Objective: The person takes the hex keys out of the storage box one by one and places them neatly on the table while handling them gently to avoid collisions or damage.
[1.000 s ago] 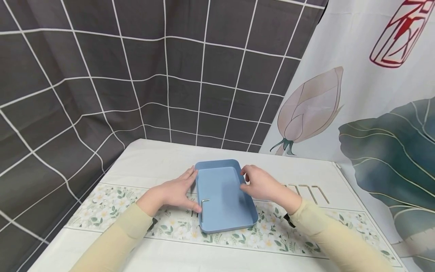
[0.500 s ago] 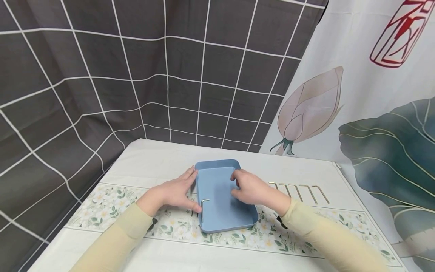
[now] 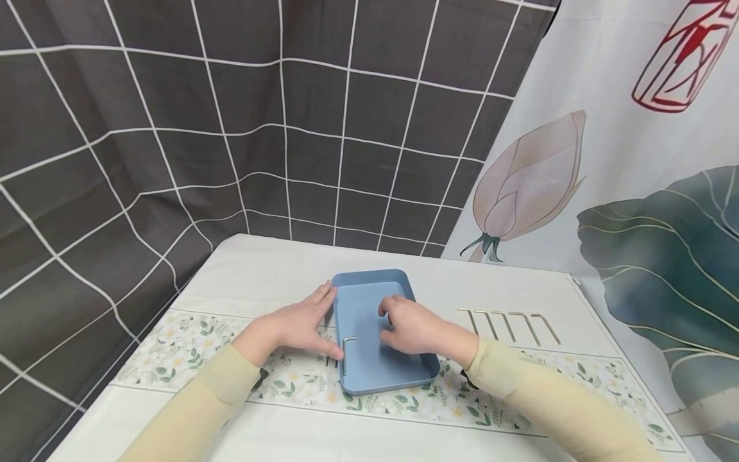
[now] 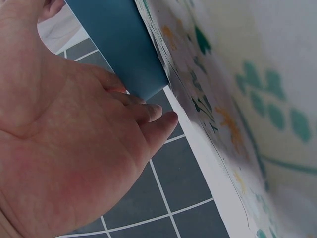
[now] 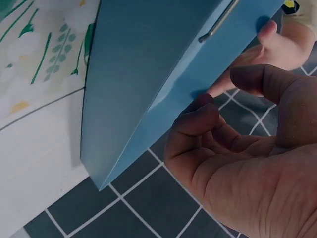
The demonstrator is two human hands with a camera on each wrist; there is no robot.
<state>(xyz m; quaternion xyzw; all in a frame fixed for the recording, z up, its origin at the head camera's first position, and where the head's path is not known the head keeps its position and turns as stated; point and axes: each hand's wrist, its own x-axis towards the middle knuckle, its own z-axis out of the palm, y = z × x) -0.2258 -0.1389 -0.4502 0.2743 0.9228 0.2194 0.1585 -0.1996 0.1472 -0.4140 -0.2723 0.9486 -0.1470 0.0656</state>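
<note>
A blue rectangular tray (image 3: 369,369) sits on the table with one L-shaped hex key (image 3: 344,356) lying along its left side. My left hand (image 3: 300,326) rests against the tray's left wall, fingers extended and thumb at the rim. In the left wrist view its fingertips lie along the blue side. Over the middle of the tray is my right hand (image 3: 411,325), its fingers loosely bent. The right wrist view shows a gap between thumb and fingers of the right hand (image 5: 237,144), with nothing held; the hex key (image 5: 218,22) appears farther off.
Several more hex keys (image 3: 509,326) lie in a row on the table to the right of the tray. A white cloth with a flowered band (image 3: 294,385) covers the table. Behind hang a dark checked curtain (image 3: 323,128) and a white printed one (image 3: 531,212).
My right hand has moved left from the tray's right rim to over its middle, bringing more of the hex key row into sight. The left hand and tray stay put.
</note>
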